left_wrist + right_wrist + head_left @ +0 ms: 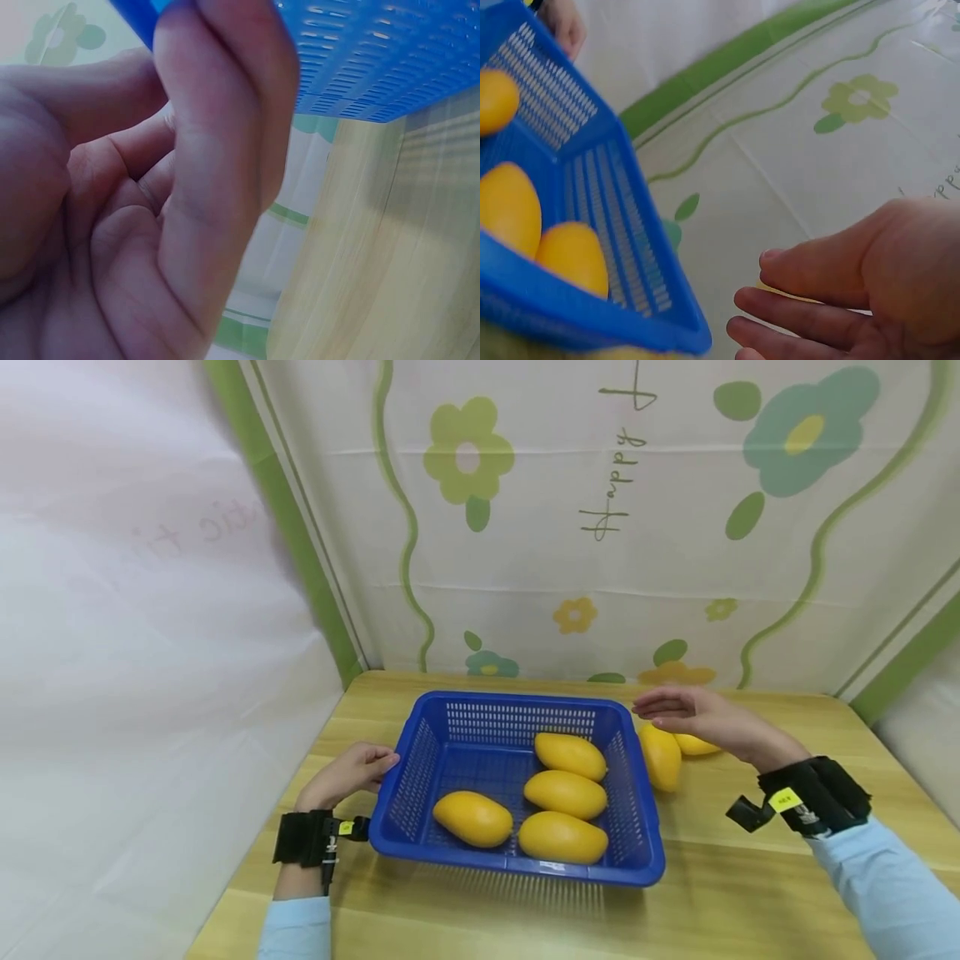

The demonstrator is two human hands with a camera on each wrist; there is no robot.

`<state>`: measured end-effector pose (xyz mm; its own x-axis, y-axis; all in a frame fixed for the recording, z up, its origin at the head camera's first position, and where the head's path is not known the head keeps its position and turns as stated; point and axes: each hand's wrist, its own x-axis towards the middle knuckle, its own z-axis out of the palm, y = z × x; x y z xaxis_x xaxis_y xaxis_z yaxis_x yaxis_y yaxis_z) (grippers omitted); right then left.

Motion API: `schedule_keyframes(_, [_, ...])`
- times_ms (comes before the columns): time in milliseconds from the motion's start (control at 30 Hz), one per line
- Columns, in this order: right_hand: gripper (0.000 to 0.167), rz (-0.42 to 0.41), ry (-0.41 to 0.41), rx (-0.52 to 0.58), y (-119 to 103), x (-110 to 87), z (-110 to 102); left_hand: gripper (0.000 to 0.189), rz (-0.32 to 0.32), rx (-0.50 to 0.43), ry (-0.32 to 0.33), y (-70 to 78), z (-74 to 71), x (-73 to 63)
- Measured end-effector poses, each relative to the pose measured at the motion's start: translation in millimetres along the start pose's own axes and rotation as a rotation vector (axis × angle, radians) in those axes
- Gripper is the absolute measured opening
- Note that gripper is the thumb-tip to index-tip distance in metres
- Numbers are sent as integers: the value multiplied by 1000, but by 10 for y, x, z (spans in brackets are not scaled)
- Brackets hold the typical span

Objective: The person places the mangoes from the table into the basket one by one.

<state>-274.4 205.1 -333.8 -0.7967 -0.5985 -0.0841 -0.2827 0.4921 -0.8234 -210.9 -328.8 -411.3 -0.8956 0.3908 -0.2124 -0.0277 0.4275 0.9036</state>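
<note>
A blue plastic basket (480,760) with slotted walls holds several yellow mangoes. Three lie in a column on its right side, the middle mango (566,794) among them; another mango (472,819) lies to the front left. My left hand (354,775) pinches the basket's left rim, thumb on top; in the left wrist view its curled fingers (217,150) reach the blue rim. Beyond the right rim, my right hand (708,718) hovers with extended fingers and holds nothing. Beneath it are a mango (660,758) and a second, partly hidden mango (696,745), both outside the basket.
The basket is over a light wooden table (735,877), its slotted shadow falling at the front. A white floral cloth (525,568) rises behind the table's back edge, and a plain white sheet (150,693) hangs along the left.
</note>
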Motion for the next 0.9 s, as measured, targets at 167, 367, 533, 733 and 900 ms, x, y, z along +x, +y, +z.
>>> schedule_keyframes(167, [40, -5, 70, -277, 186, 21, 16, 39, -1, -3, 4, 9, 11, 14])
schedule_keyframes(367, [42, -41, 111, -558, 383, 45, 37, 38, 3, -18, 0, 11, 56, 29])
schedule_keyframes(533, [48, 12, 70, -571, 449, 68, 40, 38, 4, -12, 0, 31, 58, 32])
schedule_keyframes(733, [54, 7, 18, -558, 512, 118, 75, 37, -8, -1, 6, 38, 25, 16])
schedule_keyframes(900, [58, -40, -31, -640, 564, 211, 161, 38, -3, -12, 5, 10, -3, -9])
